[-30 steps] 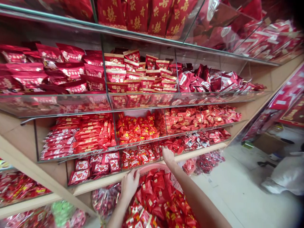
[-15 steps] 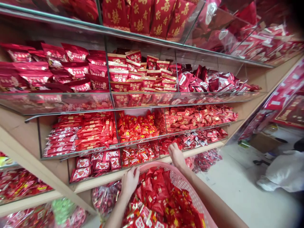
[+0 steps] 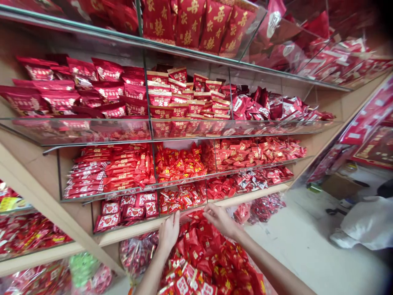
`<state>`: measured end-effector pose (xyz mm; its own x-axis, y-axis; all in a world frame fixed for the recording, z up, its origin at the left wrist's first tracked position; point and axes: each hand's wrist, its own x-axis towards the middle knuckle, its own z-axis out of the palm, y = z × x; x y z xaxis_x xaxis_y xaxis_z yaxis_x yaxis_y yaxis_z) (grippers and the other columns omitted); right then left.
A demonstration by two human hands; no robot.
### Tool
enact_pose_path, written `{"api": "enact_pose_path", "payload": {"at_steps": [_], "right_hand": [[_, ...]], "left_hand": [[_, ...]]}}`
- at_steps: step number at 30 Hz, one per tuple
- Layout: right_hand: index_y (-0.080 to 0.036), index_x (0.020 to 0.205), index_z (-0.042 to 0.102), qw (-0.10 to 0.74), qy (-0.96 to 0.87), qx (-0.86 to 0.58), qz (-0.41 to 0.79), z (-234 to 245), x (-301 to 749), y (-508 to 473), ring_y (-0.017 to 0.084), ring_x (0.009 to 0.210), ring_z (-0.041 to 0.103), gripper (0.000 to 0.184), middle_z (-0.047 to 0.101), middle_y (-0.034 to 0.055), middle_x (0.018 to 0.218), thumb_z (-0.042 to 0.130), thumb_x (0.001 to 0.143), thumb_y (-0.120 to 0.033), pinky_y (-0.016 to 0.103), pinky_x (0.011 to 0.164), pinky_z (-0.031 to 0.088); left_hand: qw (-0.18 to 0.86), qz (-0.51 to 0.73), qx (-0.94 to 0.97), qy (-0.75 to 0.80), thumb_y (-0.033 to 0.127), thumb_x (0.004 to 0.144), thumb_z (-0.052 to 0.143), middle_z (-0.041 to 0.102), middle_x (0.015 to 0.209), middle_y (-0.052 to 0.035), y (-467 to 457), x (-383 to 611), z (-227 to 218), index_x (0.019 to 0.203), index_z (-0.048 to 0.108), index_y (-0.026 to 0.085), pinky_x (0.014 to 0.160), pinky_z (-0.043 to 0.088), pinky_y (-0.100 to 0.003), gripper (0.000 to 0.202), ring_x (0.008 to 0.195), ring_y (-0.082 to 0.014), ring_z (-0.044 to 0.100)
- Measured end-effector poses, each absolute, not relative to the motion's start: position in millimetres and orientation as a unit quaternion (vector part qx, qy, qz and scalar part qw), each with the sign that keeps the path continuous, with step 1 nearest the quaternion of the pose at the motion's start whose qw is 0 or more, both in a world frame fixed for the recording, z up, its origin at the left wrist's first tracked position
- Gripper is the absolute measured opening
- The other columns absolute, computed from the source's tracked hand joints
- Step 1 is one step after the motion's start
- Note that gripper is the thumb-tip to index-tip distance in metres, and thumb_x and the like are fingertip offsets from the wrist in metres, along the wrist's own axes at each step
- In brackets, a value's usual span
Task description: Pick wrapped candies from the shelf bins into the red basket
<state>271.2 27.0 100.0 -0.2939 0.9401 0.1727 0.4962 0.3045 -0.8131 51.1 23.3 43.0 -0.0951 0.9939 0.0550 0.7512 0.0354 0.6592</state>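
A pink plastic basket (image 3: 190, 212) stands against the shelf front, heaped with red-wrapped sweets (image 3: 199, 254). At its far left rim is my left hand (image 3: 168, 232), with the fingers bent over the edge. My right hand (image 3: 220, 219) is over the far side of the basket, its fingers curled together close to the sweets. What they hold, if anything, is hidden. Just beyond the hands, the lowest shelf has glass-fronted bins of red-wrapped sweets (image 3: 181, 198) and white-and-red packets with hearts (image 3: 107, 219).
Glass-fronted shelves of red packets (image 3: 190, 108) rise above. A wooden ledge (image 3: 132, 229) runs along the bottom. Bagged sweets (image 3: 265, 207) lie beneath it. Pale floor (image 3: 294, 237) and a white bag (image 3: 364, 223) are at the right.
My right hand has come back from the lowest shelf's bins, down and left, to the basket. My left hand stays at the rim. The view has shifted slightly.
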Motion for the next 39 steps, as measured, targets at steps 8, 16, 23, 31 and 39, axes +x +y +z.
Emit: {"api": "enact_pose_path", "payload": {"at_steps": [8,16,23,31,39], "right_hand": [[-0.020,0.076,0.041,0.314,-0.664,-0.430,0.525,71,236,43,0.009,0.047,0.049,0.027,0.045,-0.0066,0.060,0.054,0.074,-0.044,0.021,0.047,0.039],[-0.019,0.070,0.043,0.302,-0.650,-0.484,0.501,47,241,47,0.009,0.041,0.048,0.022,0.047,-0.0059,0.057,0.054,0.071,-0.038,0.021,0.041,0.036],[-0.016,0.072,0.056,0.297,-0.732,-0.519,0.326,47,246,46,0.012,0.059,0.054,0.009,0.060,0.0002,0.067,0.049,0.074,-0.022,0.022,0.057,0.042],[-0.017,0.069,0.056,0.337,-0.718,-0.561,0.236,63,272,62,0.014,0.062,0.054,0.023,0.060,0.0013,0.064,0.042,0.081,-0.031,0.023,0.059,0.038],[-0.018,0.078,0.054,0.194,-0.681,-0.702,0.075,64,316,108,0.012,0.066,0.057,0.017,0.062,0.0024,0.071,0.042,0.083,-0.028,0.020,0.057,0.033]], "left_hand": [[0.213,0.276,0.636,0.688,0.052,0.088,0.015,0.069,0.084,-0.0104,21,49,47,0.091,0.065,0.021,0.067,0.037,-0.026,0.059,0.082,-0.0218,0.063],[0.207,0.268,0.639,0.691,0.051,0.088,0.016,0.069,0.085,-0.0102,22,50,46,0.093,0.064,0.021,0.069,0.038,-0.027,0.057,0.082,-0.0214,0.063],[0.214,0.270,0.645,0.682,0.051,0.088,0.016,0.069,0.086,-0.0106,22,50,47,0.093,0.064,0.020,0.070,0.038,-0.027,0.057,0.083,-0.0214,0.063],[0.210,0.283,0.644,0.679,0.049,0.088,0.020,0.069,0.085,-0.0097,23,50,46,0.091,0.064,0.020,0.069,0.038,-0.026,0.053,0.082,-0.0210,0.063],[0.203,0.274,0.647,0.682,0.049,0.088,0.020,0.069,0.082,-0.0099,24,52,44,0.091,0.064,0.020,0.066,0.037,-0.026,0.053,0.080,-0.0214,0.063]]}}
